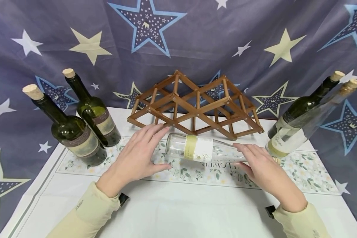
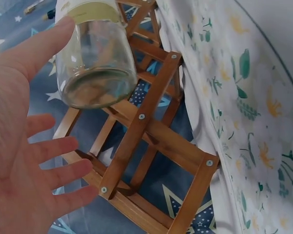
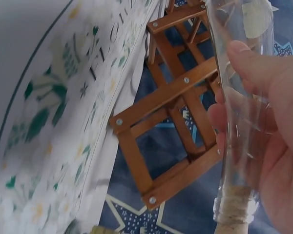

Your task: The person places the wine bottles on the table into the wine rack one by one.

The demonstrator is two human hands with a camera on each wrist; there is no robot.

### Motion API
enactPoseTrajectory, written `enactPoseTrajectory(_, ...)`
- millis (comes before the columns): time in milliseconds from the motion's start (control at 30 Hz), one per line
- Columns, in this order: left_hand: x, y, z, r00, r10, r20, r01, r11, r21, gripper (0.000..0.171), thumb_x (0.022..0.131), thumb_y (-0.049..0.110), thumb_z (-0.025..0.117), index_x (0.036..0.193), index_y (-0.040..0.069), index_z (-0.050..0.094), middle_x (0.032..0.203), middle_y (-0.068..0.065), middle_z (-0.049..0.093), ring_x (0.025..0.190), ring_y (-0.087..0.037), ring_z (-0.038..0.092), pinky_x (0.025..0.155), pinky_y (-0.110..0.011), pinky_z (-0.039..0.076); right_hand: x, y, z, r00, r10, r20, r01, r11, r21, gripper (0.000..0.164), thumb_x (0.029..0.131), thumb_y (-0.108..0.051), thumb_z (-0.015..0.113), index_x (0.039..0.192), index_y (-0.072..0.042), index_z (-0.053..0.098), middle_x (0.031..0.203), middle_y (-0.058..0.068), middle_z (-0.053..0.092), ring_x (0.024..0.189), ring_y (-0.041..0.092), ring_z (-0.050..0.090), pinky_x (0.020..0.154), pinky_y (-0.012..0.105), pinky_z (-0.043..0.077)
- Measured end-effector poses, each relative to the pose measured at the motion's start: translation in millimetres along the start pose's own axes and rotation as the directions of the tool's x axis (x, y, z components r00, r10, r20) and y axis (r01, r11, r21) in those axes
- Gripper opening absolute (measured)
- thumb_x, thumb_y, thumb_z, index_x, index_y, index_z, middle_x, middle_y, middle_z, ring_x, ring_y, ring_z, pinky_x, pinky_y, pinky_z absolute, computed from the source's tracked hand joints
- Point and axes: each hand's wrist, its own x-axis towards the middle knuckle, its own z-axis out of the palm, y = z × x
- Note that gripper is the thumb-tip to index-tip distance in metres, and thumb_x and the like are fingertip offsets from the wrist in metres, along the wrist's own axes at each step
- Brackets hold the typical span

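Observation:
A corked clear glass bottle [image 1: 203,147] with a white and yellow-green label lies sideways in front of the rack, its base toward the left. My right hand [image 1: 266,168] grips its neck, thumb on the near side and fingers behind, as the right wrist view shows. The cork [image 3: 233,225] points past that hand. Beside the base, my left hand [image 1: 137,155] is spread with straight fingers and holds nothing. In the left wrist view its thumb [image 2: 53,41] overlaps the bottle's side. The brown wooden lattice wine rack [image 1: 198,114] stands just beyond the bottle, with no bottle in it.
Two corked dark green bottles, one nearer [image 1: 80,140] and one farther [image 1: 99,115], stand at the left. At the right stand another dark green bottle [image 1: 300,107] and a clear one [image 1: 285,140]. A floral runner [image 1: 178,172] crosses the white table, before a star-patterned cloth [image 1: 202,39].

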Motion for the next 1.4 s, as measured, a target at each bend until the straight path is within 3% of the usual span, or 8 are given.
enactPoseTrajectory(167, -7.1, -0.7, 3.4, 0.999, -0.024, 0.029, 0.024, 1.0, 0.019, 0.117, 0.072, 0.073, 0.072, 0.162, 0.02, 0.019, 0.156, -0.01, 0.034, 0.143, -0.033, 0.029, 0.115, -0.05, 0.023, -10, 6, -3, 1.0, 0.018, -0.007, -0.018, 0.999, 0.026, 0.064, 0.086, -0.024, 0.075, 0.142, -0.003, 0.051, 0.123, 0.013, 0.063, 0.115, 0.033, 0.058, 0.101, 0.056, 0.041)
enactPoseTrajectory(300, -12.9, -1.5, 6.4, 0.998, -0.043, 0.035, 0.042, 0.999, 0.029, 0.118, 0.068, 0.073, 0.074, 0.16, 0.017, 0.024, 0.157, -0.011, 0.033, 0.143, -0.035, 0.028, 0.115, -0.052, 0.022, -18, 11, -7, 0.999, 0.028, -0.023, -0.027, 0.999, 0.043, 0.064, 0.084, -0.021, 0.076, 0.14, -0.002, 0.053, 0.12, 0.013, 0.064, 0.112, 0.031, 0.059, 0.099, 0.055, 0.042)
enactPoseTrajectory(667, -16.9, -1.9, 8.0, 0.998, -0.04, 0.044, 0.039, 0.998, 0.04, 0.116, 0.069, 0.075, 0.071, 0.158, 0.013, 0.029, 0.158, -0.013, 0.03, 0.145, -0.035, 0.024, 0.117, -0.05, 0.018, -43, 21, -15, 0.996, 0.088, -0.006, -0.088, 0.996, 0.025, 0.068, 0.08, -0.013, 0.08, 0.14, -0.002, 0.051, 0.113, 0.014, 0.065, 0.093, 0.03, 0.065, 0.082, 0.051, 0.051)
enactPoseTrajectory(933, -19.7, -2.2, 9.9, 0.998, -0.046, 0.051, 0.043, 0.998, 0.054, 0.118, 0.068, 0.077, 0.071, 0.158, 0.012, 0.03, 0.16, -0.013, 0.026, 0.147, -0.035, 0.019, 0.118, -0.05, 0.014, -57, 30, -16, 0.993, 0.113, -0.036, -0.112, 0.993, 0.027, 0.069, 0.077, -0.014, 0.082, 0.139, -0.002, 0.053, 0.125, 0.018, 0.063, 0.108, 0.037, 0.061, 0.092, 0.054, 0.047)
enactPoseTrajectory(1167, -26.4, -3.8, 13.6, 0.994, -0.072, 0.086, 0.066, 0.996, 0.068, 0.119, 0.068, 0.081, 0.067, 0.16, 0.015, 0.027, 0.163, -0.01, 0.021, 0.148, -0.035, 0.015, 0.116, -0.056, 0.015, -67, 38, -19, 0.988, 0.156, -0.02, -0.155, 0.988, 0.025, 0.067, 0.08, -0.014, 0.081, 0.14, -0.002, 0.052, 0.126, 0.018, 0.062, 0.087, 0.028, 0.067, 0.08, 0.05, 0.052)
enactPoseTrajectory(1400, -33.1, -6.3, 17.3, 0.992, -0.087, 0.096, 0.08, 0.994, 0.078, 0.121, 0.067, 0.082, 0.067, 0.16, 0.017, 0.026, 0.165, -0.008, 0.016, 0.147, -0.037, 0.018, 0.115, -0.059, 0.016, -78, 45, -22, 0.982, 0.187, -0.019, -0.187, 0.982, 0.014, 0.062, 0.08, -0.013, 0.081, 0.134, 0.0, 0.055, 0.112, 0.014, 0.066, 0.083, 0.026, 0.066, 0.073, 0.047, 0.053)
